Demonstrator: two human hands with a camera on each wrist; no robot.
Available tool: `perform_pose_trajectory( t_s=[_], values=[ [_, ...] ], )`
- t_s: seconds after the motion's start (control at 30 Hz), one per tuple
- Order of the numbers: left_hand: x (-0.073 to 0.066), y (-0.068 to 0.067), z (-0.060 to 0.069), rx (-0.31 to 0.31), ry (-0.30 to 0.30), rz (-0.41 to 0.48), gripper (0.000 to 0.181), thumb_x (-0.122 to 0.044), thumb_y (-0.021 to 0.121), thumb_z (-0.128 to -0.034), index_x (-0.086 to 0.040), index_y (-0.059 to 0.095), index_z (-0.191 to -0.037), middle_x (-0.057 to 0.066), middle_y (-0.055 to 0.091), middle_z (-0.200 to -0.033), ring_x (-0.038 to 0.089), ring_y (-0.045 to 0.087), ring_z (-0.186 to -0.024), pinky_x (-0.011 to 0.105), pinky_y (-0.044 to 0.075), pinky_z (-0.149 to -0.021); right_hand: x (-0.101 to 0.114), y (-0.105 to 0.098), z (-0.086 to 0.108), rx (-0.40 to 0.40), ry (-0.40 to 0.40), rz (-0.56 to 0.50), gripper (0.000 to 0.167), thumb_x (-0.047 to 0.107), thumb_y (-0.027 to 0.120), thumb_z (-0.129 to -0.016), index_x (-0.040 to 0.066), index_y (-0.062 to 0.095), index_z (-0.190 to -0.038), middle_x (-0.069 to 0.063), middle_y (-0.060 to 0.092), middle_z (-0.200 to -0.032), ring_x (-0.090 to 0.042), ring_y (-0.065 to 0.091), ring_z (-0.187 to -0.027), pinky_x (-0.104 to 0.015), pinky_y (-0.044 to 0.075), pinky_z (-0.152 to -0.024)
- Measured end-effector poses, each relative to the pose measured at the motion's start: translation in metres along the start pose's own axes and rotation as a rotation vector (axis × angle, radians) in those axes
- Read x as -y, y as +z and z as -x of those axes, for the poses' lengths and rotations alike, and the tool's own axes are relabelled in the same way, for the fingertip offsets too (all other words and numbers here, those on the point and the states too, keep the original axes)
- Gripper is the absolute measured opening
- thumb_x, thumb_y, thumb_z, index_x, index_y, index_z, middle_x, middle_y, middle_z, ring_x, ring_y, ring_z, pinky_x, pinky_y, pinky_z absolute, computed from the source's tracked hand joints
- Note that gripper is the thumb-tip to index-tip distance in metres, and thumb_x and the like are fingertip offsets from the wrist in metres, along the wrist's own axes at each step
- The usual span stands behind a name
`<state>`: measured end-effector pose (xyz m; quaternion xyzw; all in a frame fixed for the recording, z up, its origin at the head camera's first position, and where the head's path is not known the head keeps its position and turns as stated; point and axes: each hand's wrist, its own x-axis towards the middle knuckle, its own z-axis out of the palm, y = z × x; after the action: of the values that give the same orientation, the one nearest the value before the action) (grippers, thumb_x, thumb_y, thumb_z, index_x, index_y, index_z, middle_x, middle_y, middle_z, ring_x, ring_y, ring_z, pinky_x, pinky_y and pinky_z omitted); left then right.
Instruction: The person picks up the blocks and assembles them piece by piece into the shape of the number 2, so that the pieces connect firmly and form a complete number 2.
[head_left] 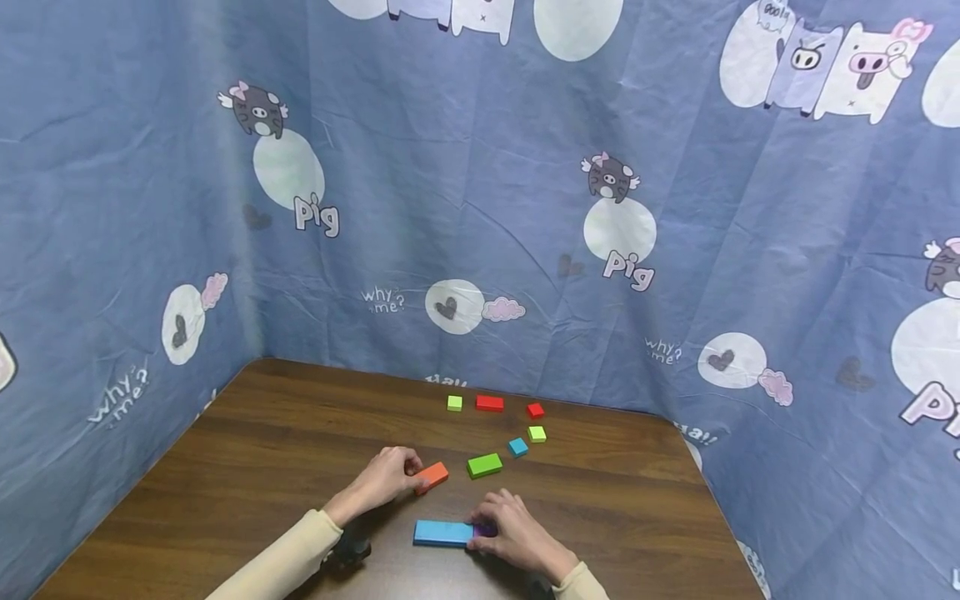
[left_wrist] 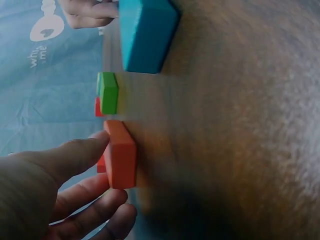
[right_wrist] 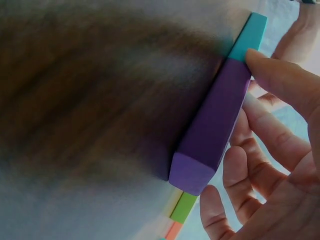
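The left hand (head_left: 386, 479) has its thumb and fingers around the left end of an orange block (head_left: 432, 477). In the left wrist view, the thumb touches one side of that orange block (left_wrist: 121, 157) and fingertips lie at its lower end. Nearer the front, a long blue block (head_left: 442, 533) lies end to end with a purple block (head_left: 483, 530), which the right hand (head_left: 517, 533) partly covers. The right wrist view shows the thumb where the blue block (right_wrist: 249, 37) meets the purple block (right_wrist: 212, 120), with fingers along the purple block's far side.
Beyond the hands on the wooden table (head_left: 300, 417) lie a green block (head_left: 484, 466), a small blue block (head_left: 518, 447), small yellow-green blocks (head_left: 537, 434) (head_left: 454, 403), a red block (head_left: 490, 403) and a smaller red one (head_left: 535, 410). A patterned blue cloth (head_left: 450, 225) hangs behind.
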<state>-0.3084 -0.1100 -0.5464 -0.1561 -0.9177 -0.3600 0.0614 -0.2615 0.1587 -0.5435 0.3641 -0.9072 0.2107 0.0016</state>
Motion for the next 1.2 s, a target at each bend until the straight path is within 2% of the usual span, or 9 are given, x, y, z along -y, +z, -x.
perform_pose_trajectory(
  t_s=[0.37,0.6,0.83,1.03,1.2],
  values=[
    [0.0016,0.0065,-0.0033,0.005,-0.042,0.043,0.021,-0.021,0.082,-0.0752,-0.008,0.066,-0.083,-0.006,0.054,-0.067,0.004,0.047,-0.059,0.02,0.037,-0.052,-0.0009,-0.0007,-0.001,0.02,0.013,-0.008,0.026,0.043,0.072,-0.083,0.024,0.07,-0.101,0.016,0.06,-0.096,-0.001,0.044,-0.092,-0.022,0.034,-0.077],
    [0.0011,0.007,-0.0021,0.001,-0.029,0.057,0.022,-0.019,0.081,-0.0753,-0.006,0.066,-0.083,-0.005,0.053,-0.067,0.005,0.046,-0.058,0.02,0.036,-0.051,-0.0007,-0.0009,-0.0012,0.015,0.012,-0.009,0.027,0.043,0.073,-0.082,0.024,0.07,-0.101,0.016,0.06,-0.096,-0.001,0.045,-0.092,-0.022,0.033,-0.077],
    [0.0019,0.0092,-0.001,0.016,-0.051,0.067,0.022,-0.022,0.08,-0.0771,-0.007,0.066,-0.085,-0.006,0.054,-0.067,0.005,0.047,-0.058,0.02,0.036,-0.05,-0.0007,-0.0005,-0.0009,0.013,0.009,-0.009,0.027,0.043,0.073,-0.082,0.024,0.07,-0.101,0.016,0.06,-0.096,-0.001,0.044,-0.09,-0.021,0.033,-0.076],
    [0.0026,0.0108,0.001,0.011,-0.034,0.061,0.024,-0.023,0.081,-0.0769,-0.007,0.065,-0.085,-0.006,0.053,-0.065,0.004,0.046,-0.056,0.02,0.035,-0.048,0.0,-0.0017,-0.001,0.021,0.009,-0.015,0.027,0.043,0.072,-0.083,0.024,0.069,-0.102,0.016,0.059,-0.096,-0.001,0.044,-0.09,-0.022,0.033,-0.076],
    [0.0019,0.0103,0.0039,0.031,-0.027,0.086,0.025,-0.023,0.08,-0.0772,-0.006,0.065,-0.087,-0.006,0.052,-0.065,0.004,0.044,-0.055,0.02,0.033,-0.047,0.0005,-0.0021,-0.0006,0.019,0.007,-0.009,0.027,0.043,0.072,-0.083,0.023,0.07,-0.101,0.015,0.06,-0.096,-0.001,0.044,-0.09,-0.022,0.034,-0.076]
  ],
)
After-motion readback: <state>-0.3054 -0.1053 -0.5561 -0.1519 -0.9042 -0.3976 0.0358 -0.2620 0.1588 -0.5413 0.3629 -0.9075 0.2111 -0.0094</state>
